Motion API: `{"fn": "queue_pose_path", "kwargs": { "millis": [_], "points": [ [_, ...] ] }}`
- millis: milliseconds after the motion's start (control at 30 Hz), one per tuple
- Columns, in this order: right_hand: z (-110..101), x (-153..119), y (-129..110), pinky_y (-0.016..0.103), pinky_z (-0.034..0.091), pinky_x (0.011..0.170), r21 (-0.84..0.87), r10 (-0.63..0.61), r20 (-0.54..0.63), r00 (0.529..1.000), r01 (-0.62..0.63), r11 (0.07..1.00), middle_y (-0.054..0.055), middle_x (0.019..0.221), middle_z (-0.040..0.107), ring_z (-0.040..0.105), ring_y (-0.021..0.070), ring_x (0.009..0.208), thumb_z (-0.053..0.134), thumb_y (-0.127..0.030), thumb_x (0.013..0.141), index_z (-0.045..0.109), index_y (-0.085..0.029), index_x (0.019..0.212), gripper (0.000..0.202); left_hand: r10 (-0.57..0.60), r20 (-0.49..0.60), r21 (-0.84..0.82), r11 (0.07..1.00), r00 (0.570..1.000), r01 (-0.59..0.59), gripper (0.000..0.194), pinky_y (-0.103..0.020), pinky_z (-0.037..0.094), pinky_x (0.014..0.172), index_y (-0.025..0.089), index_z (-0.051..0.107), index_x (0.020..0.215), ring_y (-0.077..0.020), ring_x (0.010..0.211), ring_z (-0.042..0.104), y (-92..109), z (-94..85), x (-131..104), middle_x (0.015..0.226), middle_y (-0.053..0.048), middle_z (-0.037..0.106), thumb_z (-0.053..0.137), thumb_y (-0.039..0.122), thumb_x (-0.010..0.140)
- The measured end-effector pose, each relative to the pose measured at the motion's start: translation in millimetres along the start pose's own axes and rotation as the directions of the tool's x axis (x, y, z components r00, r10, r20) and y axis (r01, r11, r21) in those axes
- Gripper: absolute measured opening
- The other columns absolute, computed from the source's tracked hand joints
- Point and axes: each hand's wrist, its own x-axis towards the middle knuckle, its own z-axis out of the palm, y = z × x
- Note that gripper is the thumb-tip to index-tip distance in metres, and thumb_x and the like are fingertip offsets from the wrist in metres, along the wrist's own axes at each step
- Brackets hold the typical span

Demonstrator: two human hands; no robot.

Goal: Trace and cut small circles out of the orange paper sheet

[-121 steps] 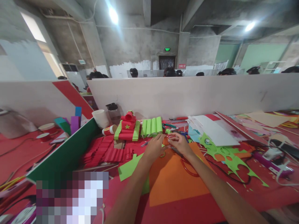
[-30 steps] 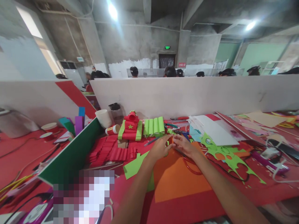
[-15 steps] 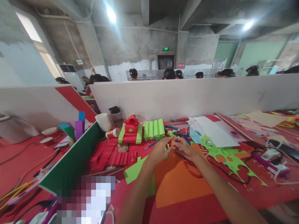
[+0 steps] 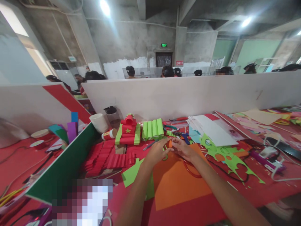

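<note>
Between the fingertips of my left hand [image 4: 158,153] and my right hand [image 4: 183,148] is a small orange paper piece [image 4: 169,144], and both hands are closed on it. They hover over the top edge of a large orange sheet [image 4: 181,185]. Close under my left hand, part of a small green ring [image 4: 166,157] shows. A looped red-handled tool [image 4: 194,172] lies by my right wrist. Green paper [image 4: 131,173] sticks out on the left of my left forearm.
A red and green paper model [image 4: 128,130] stands beside green rolls [image 4: 152,128] and folded red strips [image 4: 100,155]. Cut-out green scrap [image 4: 231,160] and white sheets [image 4: 211,130] lie right. A green divider [image 4: 63,163] borders the left; people sit beyond the white partition [image 4: 150,97].
The whole view has shifted slightly, so the table items sit a little further left. My hands stay together on the orange piece, with only small finger movement.
</note>
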Motion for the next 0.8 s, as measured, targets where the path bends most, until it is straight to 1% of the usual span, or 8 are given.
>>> {"fn": "queue_pose_path", "kwargs": {
  "millis": [67,167,300,367,500,633,733,800],
  "points": [
    [0,1,1,0.025,0.051,0.067,0.001,-0.001,0.003,1.000,0.001,1.000,-0.005,0.072,0.054,0.057,0.0105,0.063,0.087,-0.040,0.062,0.060,-0.021,0.081,0.039,-0.005,0.014,-0.001,1.000,1.000,0.005,0.050,-0.034,0.048,0.098,0.021,0.055,0.134,-0.0241,0.114,0.063,-1,1.0,0,0.131,-0.009,0.064,0.064,0.038,0.088],
    [0,2,3,0.025,0.049,0.065,-0.013,-0.006,0.007,1.000,0.007,1.000,-0.005,0.070,0.053,0.054,0.0099,0.060,0.086,-0.042,0.063,0.061,-0.021,0.082,0.038,-0.011,0.029,0.006,1.000,1.000,0.011,0.055,-0.033,0.050,0.094,0.021,0.052,0.138,-0.0229,0.103,0.067,-3,2.8,0,0.131,-0.010,0.063,0.063,0.040,0.088],
    [1,2,4,0.025,0.048,0.066,0.005,-0.013,0.034,0.999,0.013,1.000,-0.006,0.069,0.052,0.052,0.0091,0.059,0.086,-0.041,0.065,0.062,-0.021,0.083,0.037,-0.019,0.051,0.048,0.999,0.999,0.017,0.056,-0.033,0.053,0.085,0.022,0.049,0.141,-0.0212,0.089,0.070,-5,5.0,0,0.125,-0.011,0.067,0.061,0.041,0.089],
    [1,2,4,0.024,0.048,0.066,0.031,-0.020,0.048,0.999,0.019,0.999,-0.006,0.070,0.052,0.053,0.0088,0.061,0.086,-0.038,0.065,0.062,-0.020,0.084,0.035,-0.007,0.049,0.080,0.997,0.999,0.003,0.055,-0.033,0.052,0.086,0.022,0.048,0.142,-0.0222,0.093,0.070,-5,6.1,0,0.127,-0.011,0.066,0.059,0.040,0.091],
    [0,3,6,0.021,0.047,0.061,0.045,-0.017,0.056,0.998,0.015,0.999,-0.005,0.074,0.055,0.051,0.0074,0.060,0.086,-0.035,0.067,0.064,-0.019,0.086,0.032,0.025,0.045,0.131,0.991,0.999,-0.030,0.055,-0.034,0.050,0.092,0.021,0.045,0.144,-0.0246,0.111,0.065,-8,9.0,0,0.133,-0.012,0.062,0.058,0.035,0.092],
    [-4,7,9,0.019,0.046,0.058,0.015,-0.023,0.031,0.999,0.022,1.000,-0.003,0.077,0.059,0.054,0.0072,0.061,0.085,-0.036,0.069,0.066,-0.019,0.086,0.030,0.022,0.057,0.172,0.985,0.998,-0.031,0.057,-0.034,0.050,0.092,0.023,0.040,0.147,-0.0247,0.110,0.065,-9,10.7,-1,0.136,-0.011,0.060,0.055,0.035,0.094],
    [-7,9,9,0.020,0.048,0.059,0.018,-0.025,0.027,0.999,0.025,1.000,-0.003,0.079,0.061,0.058,0.0082,0.063,0.085,-0.036,0.068,0.067,-0.020,0.086,0.030,0.044,0.071,0.196,0.979,0.996,-0.058,0.058,-0.034,0.051,0.090,0.022,0.036,0.149,-0.0239,0.107,0.066,-9,10.3,-1,0.136,-0.012,0.060,0.051,0.039,0.096],
    [-8,10,9,0.021,0.050,0.059,0.009,-0.025,0.020,0.999,0.025,1.000,-0.003,0.079,0.062,0.060,0.0097,0.065,0.085,-0.036,0.068,0.067,-0.021,0.087,0.030,0.057,0.080,0.231,0.970,0.995,-0.074,0.058,-0.033,0.051,0.090,0.023,0.033,0.151,-0.0241,0.109,0.065,-9,10.1,-2,0.137,-0.013,0.059,0.048,0.039,0.097]
  ]
}}
